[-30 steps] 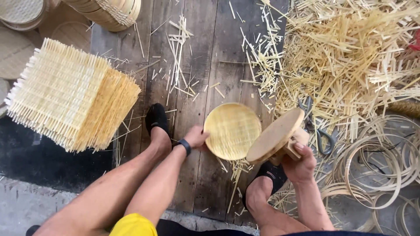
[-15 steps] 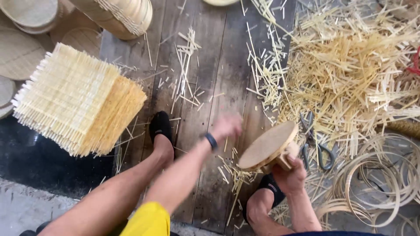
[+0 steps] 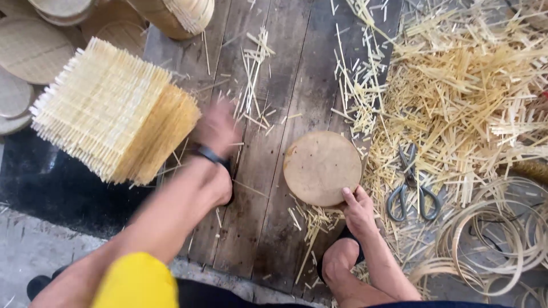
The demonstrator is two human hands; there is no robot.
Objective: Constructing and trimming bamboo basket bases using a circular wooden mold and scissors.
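Note:
A round wooden disc [image 3: 322,165] lies flat on the plank floor [image 3: 285,68]. My right hand [image 3: 359,211] grips its near edge, fingers on the rim. My left hand [image 3: 217,128] is blurred by motion, with a dark band at the wrist. It is at the right edge of a thick stack of square woven bamboo mats [image 3: 108,108]. I cannot tell whether its fingers are apart or closed. The round woven piece from the earlier frames is out of sight.
Black scissors [image 3: 411,182] lie right of the disc, at the edge of a large heap of cut bamboo strips [image 3: 474,97]. Coiled bamboo hoops [image 3: 491,245] lie at lower right. Stacked round baskets [image 3: 171,14] and round woven lids [image 3: 28,51] sit at upper left.
My right hand lowered the tilted wooden disc flat onto the floor. My left hand left the round woven piece and swung left towards the mat stack. That woven piece is no longer visible.

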